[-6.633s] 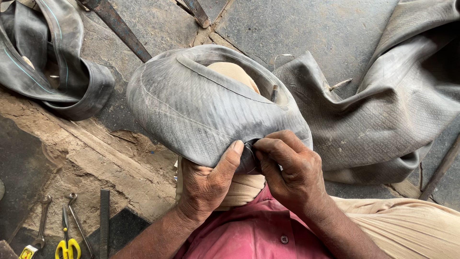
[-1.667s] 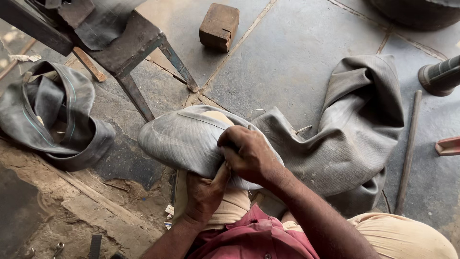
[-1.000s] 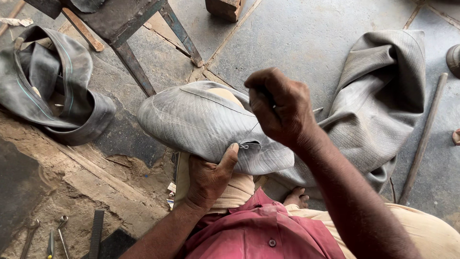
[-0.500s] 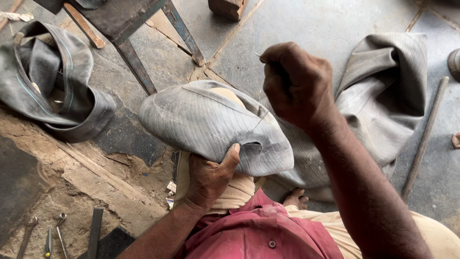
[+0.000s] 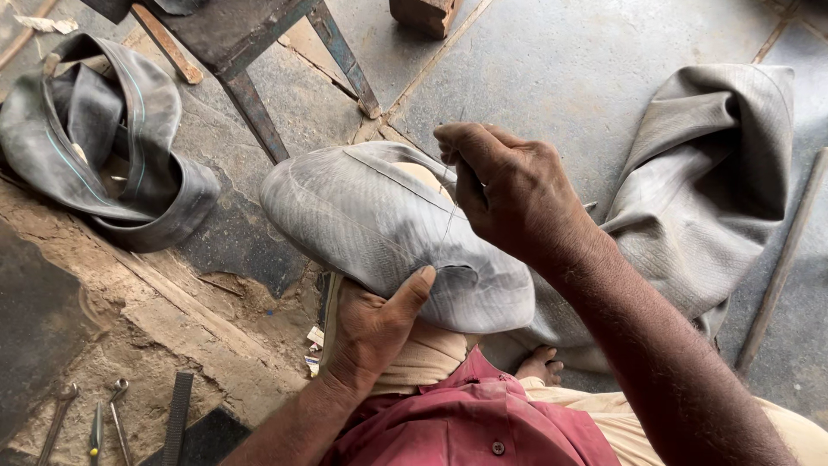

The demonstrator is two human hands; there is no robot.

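Across the person's knee lies a grey rubber inner tube (image 5: pixel 379 224). Left hand (image 5: pixel 371 332) clamps its lower edge, thumb pressed beside the stitch point. Right hand (image 5: pixel 509 190) is raised, fingers pinched closed on a thin thread (image 5: pixel 450 220) drawn taut. Risk, as judged: excess pull could snap the thread or tear the rubber; a slackened clamp would let the tube slide to the floor (image 5: pixel 561 69).

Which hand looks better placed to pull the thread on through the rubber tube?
Right. The right hand pinches the thread above the rubber tube, while the left hand grips the tube's edge.
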